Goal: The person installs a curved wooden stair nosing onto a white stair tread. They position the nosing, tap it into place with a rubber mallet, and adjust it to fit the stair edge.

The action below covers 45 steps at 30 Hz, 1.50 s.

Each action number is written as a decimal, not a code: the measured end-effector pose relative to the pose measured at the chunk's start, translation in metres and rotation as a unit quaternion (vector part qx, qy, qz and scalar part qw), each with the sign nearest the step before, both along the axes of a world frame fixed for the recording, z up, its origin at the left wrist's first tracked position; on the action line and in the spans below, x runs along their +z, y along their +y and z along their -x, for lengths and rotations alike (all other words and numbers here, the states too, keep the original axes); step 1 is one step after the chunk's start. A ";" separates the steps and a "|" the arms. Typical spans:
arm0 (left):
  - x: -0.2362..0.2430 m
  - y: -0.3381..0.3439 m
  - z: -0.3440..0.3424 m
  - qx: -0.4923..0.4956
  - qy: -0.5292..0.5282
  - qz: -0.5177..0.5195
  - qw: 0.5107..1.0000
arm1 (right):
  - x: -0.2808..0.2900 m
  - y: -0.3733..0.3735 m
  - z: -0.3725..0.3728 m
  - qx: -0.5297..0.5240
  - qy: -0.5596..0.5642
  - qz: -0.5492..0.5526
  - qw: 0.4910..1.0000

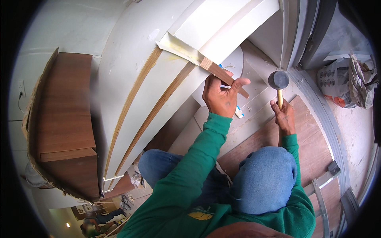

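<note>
Cramped interior, tiled floor (190,133), brown cabinet (67,103) at nine o'clock, paper bag (337,85) between two and three. A white panel (166,89) with brown wooden edging slants from eleven toward seven o'clock.

Wood strip (217,72) sits at one o'clock, its pale end up by the panel edge (contact or tiny gap, can't tell). Left hand (222,99) pinches it, thumb on the near side, other fingers partly hidden; the grip seems meant to keep the strip steady and angled.

Right hand (285,118), three o'clock, closes around the handle of a rubber mallet (279,80). Head points to twelve, well apart from the strip, probably leaving swing room; holding low on the handle likely gives reach. Blue-and-white item (239,112) lies just beside the left wrist.
</note>
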<state>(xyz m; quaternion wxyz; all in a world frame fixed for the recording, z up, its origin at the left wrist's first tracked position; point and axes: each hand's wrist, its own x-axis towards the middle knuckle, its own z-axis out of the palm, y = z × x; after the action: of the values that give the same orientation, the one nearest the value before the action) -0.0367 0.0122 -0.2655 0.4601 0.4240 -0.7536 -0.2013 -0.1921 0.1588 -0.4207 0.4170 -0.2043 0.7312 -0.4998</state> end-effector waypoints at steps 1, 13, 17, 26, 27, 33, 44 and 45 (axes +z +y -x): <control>0.001 -0.001 0.000 0.006 -0.003 -0.001 1.000 | 0.000 0.000 0.000 0.000 0.003 0.000 1.000; 0.006 -0.013 -0.012 -0.105 -0.011 -0.059 0.993 | 0.007 0.006 0.000 -0.007 -0.025 0.041 0.999; 0.015 -0.002 -0.003 -0.075 0.015 -0.118 0.990 | 0.013 0.009 0.001 -0.012 -0.014 0.043 0.999; 0.012 0.003 0.004 -0.009 0.020 -0.066 0.998 | 0.031 0.028 -0.012 -0.020 0.032 0.325 0.945; 0.011 0.002 0.004 -0.002 0.020 -0.066 0.998 | 0.023 0.031 -0.011 0.012 0.026 0.320 0.947; -0.004 -0.003 0.002 -0.005 0.032 -0.018 0.999 | 0.017 -0.004 -0.028 0.125 -0.097 0.454 0.877; -0.023 -0.006 -0.012 0.001 0.033 -0.061 0.998 | 0.082 -0.041 -0.032 0.162 0.387 0.481 0.770; -0.017 -0.004 -0.010 0.007 0.018 -0.055 0.998 | 0.079 -0.041 -0.032 0.160 0.392 0.480 0.768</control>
<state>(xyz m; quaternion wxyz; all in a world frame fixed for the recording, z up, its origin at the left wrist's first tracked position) -0.0266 0.0083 -0.2829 0.4509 0.4501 -0.7300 -0.2473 -0.1600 0.1179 -0.3420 0.0158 -0.6699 0.4524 -0.5885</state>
